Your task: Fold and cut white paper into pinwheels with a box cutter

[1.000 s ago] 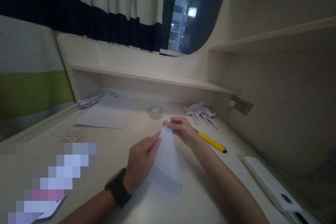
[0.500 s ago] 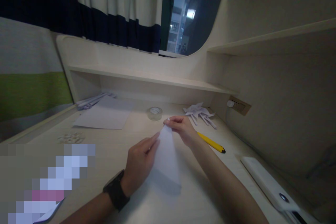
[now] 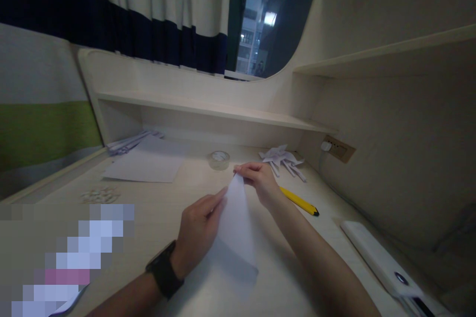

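A white sheet of paper [image 3: 237, 228], narrow at its far end and wider toward me, is held above the desk. My left hand [image 3: 203, 220], with a black watch on the wrist, pinches its left edge between thumb and fingers. At the pointed far tip, my right hand [image 3: 256, 178] has its fingers closed on the paper. Just beyond my hands lies a roll of clear tape [image 3: 219, 159]. A yellow cutter-like tool with a black tip [image 3: 299, 201] rests beside my right wrist.
Folded white paper shapes with stick-like stems [image 3: 284, 161] lie at the back right. White sheets [image 3: 147, 161] and a small pile of pale pieces [image 3: 100, 195] are on the left. A long white device [image 3: 375, 252] sits at the right, below a wall socket [image 3: 339, 149].
Both hands stay almost where they were. The near lower corner of the paper has shifted slightly down and right.
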`<state>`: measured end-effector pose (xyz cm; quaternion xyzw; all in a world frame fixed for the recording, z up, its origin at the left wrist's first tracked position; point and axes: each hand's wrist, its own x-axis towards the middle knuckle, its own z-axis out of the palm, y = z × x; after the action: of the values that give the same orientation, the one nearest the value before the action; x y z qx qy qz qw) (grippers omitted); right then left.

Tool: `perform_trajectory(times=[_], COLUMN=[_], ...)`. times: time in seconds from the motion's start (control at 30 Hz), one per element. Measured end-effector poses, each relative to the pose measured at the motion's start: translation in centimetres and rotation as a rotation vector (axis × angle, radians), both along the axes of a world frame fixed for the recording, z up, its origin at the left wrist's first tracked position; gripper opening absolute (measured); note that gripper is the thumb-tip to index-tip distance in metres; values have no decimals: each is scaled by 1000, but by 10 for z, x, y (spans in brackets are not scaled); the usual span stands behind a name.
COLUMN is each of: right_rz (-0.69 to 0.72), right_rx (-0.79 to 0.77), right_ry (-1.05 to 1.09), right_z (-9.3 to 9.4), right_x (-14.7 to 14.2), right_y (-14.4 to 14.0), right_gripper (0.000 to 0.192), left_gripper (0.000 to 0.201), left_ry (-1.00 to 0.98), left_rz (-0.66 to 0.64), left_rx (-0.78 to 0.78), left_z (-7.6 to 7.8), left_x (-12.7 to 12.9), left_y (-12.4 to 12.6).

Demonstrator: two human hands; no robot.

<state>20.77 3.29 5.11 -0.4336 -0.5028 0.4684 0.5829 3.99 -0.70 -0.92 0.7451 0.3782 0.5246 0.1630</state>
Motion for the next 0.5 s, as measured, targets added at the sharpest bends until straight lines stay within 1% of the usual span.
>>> perform_trajectory(times=[0.2,0.37,0.5], right_rz=[-61,-42,-88], right_rx=[14,-19,53], right_ry=[1,-21,-57], right_z=[0,1,-4], right_x=[-1,1,1], right_y=[-1,0,3], right_gripper=[15,23,23], left_gripper=[28,29,29], left_ry=[16,13,23], left_rz=[-9,-12,-13], left_rx=[-8,-2,-17], left_z=[5,1,0], left_x=[0,0,0], left_y=[-2,-1,0])
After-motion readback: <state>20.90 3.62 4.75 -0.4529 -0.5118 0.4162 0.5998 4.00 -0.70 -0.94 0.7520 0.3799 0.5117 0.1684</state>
